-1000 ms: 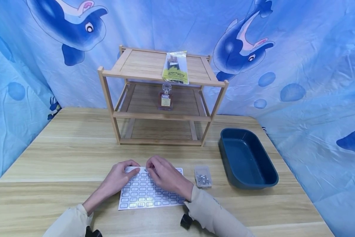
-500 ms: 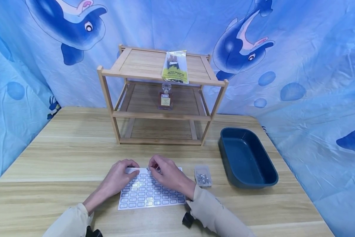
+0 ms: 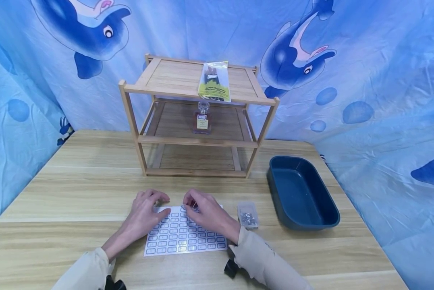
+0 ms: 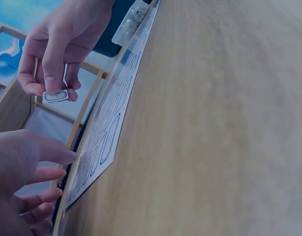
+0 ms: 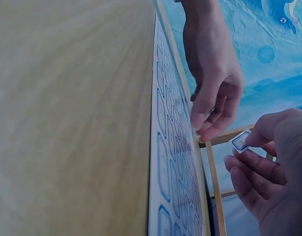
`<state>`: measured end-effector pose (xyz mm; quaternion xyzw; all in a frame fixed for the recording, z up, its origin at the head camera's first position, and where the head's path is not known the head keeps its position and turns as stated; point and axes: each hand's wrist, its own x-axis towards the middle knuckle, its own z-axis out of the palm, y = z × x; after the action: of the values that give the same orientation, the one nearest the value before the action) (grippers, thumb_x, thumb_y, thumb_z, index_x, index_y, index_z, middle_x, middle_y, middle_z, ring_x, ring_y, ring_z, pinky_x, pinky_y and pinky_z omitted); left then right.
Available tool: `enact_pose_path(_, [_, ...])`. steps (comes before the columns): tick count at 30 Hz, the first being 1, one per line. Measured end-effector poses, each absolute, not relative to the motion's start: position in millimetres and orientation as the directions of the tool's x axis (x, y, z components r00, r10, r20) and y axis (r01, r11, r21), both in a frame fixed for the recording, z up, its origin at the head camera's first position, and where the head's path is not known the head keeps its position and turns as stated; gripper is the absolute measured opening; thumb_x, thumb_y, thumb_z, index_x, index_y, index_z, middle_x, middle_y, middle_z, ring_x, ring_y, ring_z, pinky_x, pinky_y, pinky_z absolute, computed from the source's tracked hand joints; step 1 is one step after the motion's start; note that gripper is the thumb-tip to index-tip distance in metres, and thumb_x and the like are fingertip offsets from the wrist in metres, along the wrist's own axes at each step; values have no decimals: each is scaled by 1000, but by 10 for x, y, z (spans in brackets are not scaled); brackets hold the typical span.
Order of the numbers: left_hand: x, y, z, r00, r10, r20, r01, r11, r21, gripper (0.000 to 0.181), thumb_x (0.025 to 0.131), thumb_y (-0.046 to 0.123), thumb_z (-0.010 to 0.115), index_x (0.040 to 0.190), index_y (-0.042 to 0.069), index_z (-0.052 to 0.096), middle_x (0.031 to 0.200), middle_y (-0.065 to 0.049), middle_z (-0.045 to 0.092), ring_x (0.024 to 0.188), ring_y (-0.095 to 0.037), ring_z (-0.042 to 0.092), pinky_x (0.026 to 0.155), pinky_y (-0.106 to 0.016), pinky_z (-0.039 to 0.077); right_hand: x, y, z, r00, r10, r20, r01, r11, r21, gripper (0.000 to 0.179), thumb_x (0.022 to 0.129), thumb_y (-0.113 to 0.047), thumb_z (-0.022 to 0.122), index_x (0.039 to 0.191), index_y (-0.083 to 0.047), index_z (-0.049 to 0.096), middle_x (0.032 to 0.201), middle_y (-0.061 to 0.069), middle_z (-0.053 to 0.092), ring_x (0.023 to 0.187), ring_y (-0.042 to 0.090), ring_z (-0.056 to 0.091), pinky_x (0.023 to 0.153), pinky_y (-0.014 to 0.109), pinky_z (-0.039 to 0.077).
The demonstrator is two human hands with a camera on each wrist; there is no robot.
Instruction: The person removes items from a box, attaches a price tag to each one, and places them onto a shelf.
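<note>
A white sheet of stickers [image 3: 182, 238] printed with rows of blue-framed labels lies flat on the table. My right hand [image 3: 210, 214] is above its far edge. Between thumb and index finger it pinches one small peeled sticker [image 5: 241, 141], whose blue frame shows in both wrist views. At the sheet's far left corner is my left hand [image 3: 143, 215], with the thumb over the corner and the fingers spread loosely apart from it. In the left wrist view the left hand [image 4: 23, 172] holds nothing. Part of the sheet is hidden under the right hand.
A small clear box [image 3: 248, 215] of metal bits sits right of the sheet, beside a dark blue basin [image 3: 304, 193]. Behind stands a wooden rack [image 3: 198, 141] with a perfume bottle [image 3: 202, 121] on its middle shelf and a brush packet [image 3: 214, 82] on top.
My right hand has drawn slightly right and up from the sheet, with the sticker coming off in its pinch. The left fingers have loosened from the sheet's corner.
</note>
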<state>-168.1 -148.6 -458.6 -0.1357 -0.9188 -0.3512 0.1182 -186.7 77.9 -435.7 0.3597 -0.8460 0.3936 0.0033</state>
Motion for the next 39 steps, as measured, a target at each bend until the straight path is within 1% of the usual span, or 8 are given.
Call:
enact_pose_path(3, [-1677,-1461,-4564,-929,170,330,354,674,649,24,84,3,81,107,3,73,104,-10,67,98,-29,59,86,-47,50,-1868,785,-4366,-735,-612,292,-618,427,-660,17,96,-2,68,107,-12,60,99,-5,62,88,2,60,76,14,54])
enact_pose_path(6, [-1667,-1422,-4530,-923,207,324,383,587,713,18,89,-1,75,106,3,73,97,-4,68,88,-20,62,78,-36,57,-1868,788,-4373,-728,-615,303,-629,422,-653,18,95,0,68,107,-11,60,98,-4,62,88,3,59,75,14,54])
enact_pose_path(10, [-1638,-1372,-4485,-911,278,304,407,502,763,13,90,-2,73,101,6,73,90,1,67,77,-12,60,66,-26,55,-1871,790,-4384,-715,-620,323,-647,412,-642,18,93,2,68,106,-9,61,98,-1,63,87,4,59,75,14,54])
enact_pose_path(15, [-1607,-1346,-4452,-912,322,254,388,480,787,11,91,-1,72,96,8,74,85,5,65,74,-10,59,64,-24,53,-1864,789,-4382,-709,-623,331,-649,392,-652,17,93,3,67,106,-7,62,98,0,63,87,6,59,75,16,54])
enact_pose_path(19, [-1599,-1343,-4449,-915,336,222,364,458,811,10,91,-1,72,95,8,74,85,3,67,75,-12,60,65,-25,54,-1858,793,-4374,-708,-628,323,-646,390,-656,16,95,1,66,109,-7,64,98,-1,62,88,6,59,76,16,54])
enact_pose_path(27, [-1580,-1317,-4447,-924,311,221,335,385,860,8,92,0,71,99,4,74,89,-4,71,78,-15,62,69,-26,55,-1855,868,-4376,-785,-563,256,-520,377,-766,22,99,-3,63,121,-3,63,97,1,63,89,8,60,80,23,55])
enact_pose_path(33, [-1581,-1287,-4443,-935,258,243,321,325,890,8,95,2,70,101,3,74,93,-8,73,79,-16,62,68,-25,53,-1849,925,-4395,-829,-511,229,-432,323,-842,11,99,-3,63,110,-4,65,94,-1,63,86,10,60,78,25,55])
enact_pose_path(39, [-1576,-1244,-4424,-944,235,230,294,287,912,9,97,6,71,104,2,74,95,-4,73,81,-17,63,70,-24,53,-1849,958,-4407,-854,-482,197,-361,275,-891,4,101,-5,63,104,-5,66,93,-2,64,87,12,61,80,26,55])
